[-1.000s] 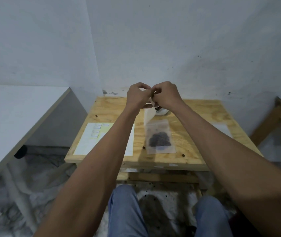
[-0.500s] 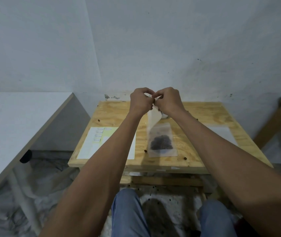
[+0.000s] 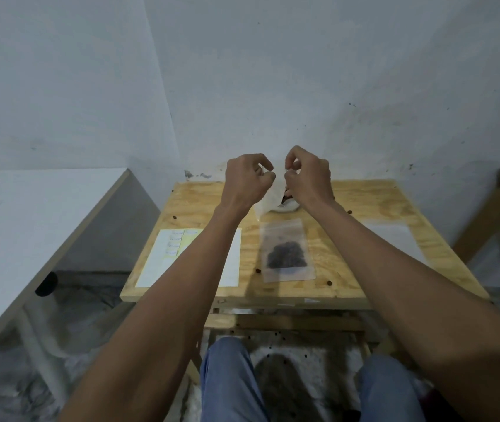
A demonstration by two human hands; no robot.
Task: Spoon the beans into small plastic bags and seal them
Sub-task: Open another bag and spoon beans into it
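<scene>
both arms reach forward over the wooden tabletop (image 3: 364, 205), hands raised side by side above its far edge. the left hand (image 3: 247, 181) and the right hand (image 3: 306, 178) have their fingers curled inward, thumb against fingertips, each pinching a top corner of a small, nearly clear plastic bag (image 3: 268, 199) that hangs between and below them; the two hands are near each other but apart. whether the mouth of this bag is pulled open cannot be told. behind it, at 12 o'clock on the tabletop, a white bowl (image 3: 286, 207) is partly hidden by the right wrist. a filled bag of beans (image 3: 286, 254) lies flat at the tabletop's centre. a sheet of paper with labels (image 3: 163, 257) lies at 9 o'clock, a stack of clear bags (image 3: 394, 239) at 3 o'clock. loose beans (image 3: 329, 282) dot the tabletop.
</scene>
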